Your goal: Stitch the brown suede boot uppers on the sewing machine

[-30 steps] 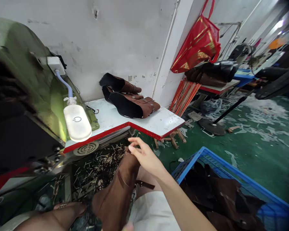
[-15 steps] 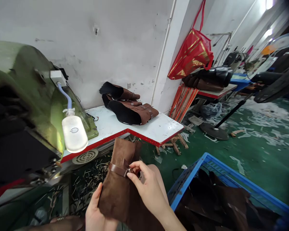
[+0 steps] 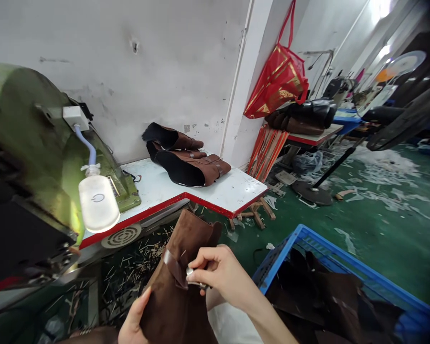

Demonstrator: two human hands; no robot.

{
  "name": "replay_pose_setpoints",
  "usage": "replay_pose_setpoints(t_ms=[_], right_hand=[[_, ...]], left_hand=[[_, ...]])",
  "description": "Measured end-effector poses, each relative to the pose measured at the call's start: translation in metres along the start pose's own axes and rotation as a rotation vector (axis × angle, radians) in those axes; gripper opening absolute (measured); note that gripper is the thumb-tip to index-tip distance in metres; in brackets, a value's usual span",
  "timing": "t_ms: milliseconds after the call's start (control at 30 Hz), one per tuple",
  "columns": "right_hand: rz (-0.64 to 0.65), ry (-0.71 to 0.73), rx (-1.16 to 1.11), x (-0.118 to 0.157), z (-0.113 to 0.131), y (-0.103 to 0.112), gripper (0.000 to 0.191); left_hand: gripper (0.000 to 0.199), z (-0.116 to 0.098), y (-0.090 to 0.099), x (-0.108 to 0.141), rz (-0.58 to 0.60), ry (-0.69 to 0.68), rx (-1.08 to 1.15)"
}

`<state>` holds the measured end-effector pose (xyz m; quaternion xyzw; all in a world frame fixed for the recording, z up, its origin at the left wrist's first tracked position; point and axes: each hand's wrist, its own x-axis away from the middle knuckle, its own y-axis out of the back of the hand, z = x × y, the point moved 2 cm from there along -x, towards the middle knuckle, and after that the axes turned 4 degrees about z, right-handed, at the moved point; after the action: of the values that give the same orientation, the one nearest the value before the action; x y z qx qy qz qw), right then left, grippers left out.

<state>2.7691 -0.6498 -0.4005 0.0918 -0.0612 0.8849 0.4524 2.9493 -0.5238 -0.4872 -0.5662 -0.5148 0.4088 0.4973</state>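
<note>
A brown suede-like boot upper stands tilted in front of me at the bottom centre. My left hand grips its lower left side, thumb on the outer face and the other fingers hidden. Across the upper runs a shiny dark brown strap. At the strap's right end, my right hand pinches a small silvery metal piece between thumb and forefinger. Another bit of metal shows under those fingertips; its exact shape I cannot make out.
Several brown boot uppers lie on the white red-edged table. A green machine with a lit lamp stands left. At lower right, a blue crate holds dark brown pieces. A red bag hangs by the pillar.
The upper has turned and its top leans further right. My right hand has drawn slightly back and down from the strap, bringing the silvery piece into sight. The view has shifted slightly.
</note>
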Motion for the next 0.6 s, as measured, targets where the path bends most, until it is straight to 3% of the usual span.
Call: replay_pose_setpoints(t_ms=[100, 167, 300, 433, 567, 600], right_hand=[[0.174, -0.023, -0.056, 0.004, 0.008, 0.009, 0.017], [0.202, -0.028, -0.015, 0.007, 0.012, 0.015, 0.017], [0.099, 0.025, 0.223, 0.014, 0.021, 0.024, 0.008], [0.072, 0.209, 0.469, 0.026, 0.037, 0.027, 0.026], [0.031, 0.198, 0.497, 0.036, 0.042, 0.024, 0.006], [-0.007, 0.185, 0.49, 0.038, 0.041, 0.023, 0.009]], left_hand=[[0.046, 0.001, -0.018, -0.006, 0.056, 0.088, -0.006], [0.044, 0.005, -0.033, -0.013, 0.105, 0.137, -0.027], [0.052, 0.011, -0.049, -0.021, 0.182, 0.151, -0.036], [0.047, 0.016, -0.052, -0.026, 0.161, 0.167, -0.043], [0.042, 0.021, -0.056, -0.031, 0.131, 0.177, -0.058], [0.042, 0.022, -0.056, -0.032, 0.143, 0.184, -0.055]])
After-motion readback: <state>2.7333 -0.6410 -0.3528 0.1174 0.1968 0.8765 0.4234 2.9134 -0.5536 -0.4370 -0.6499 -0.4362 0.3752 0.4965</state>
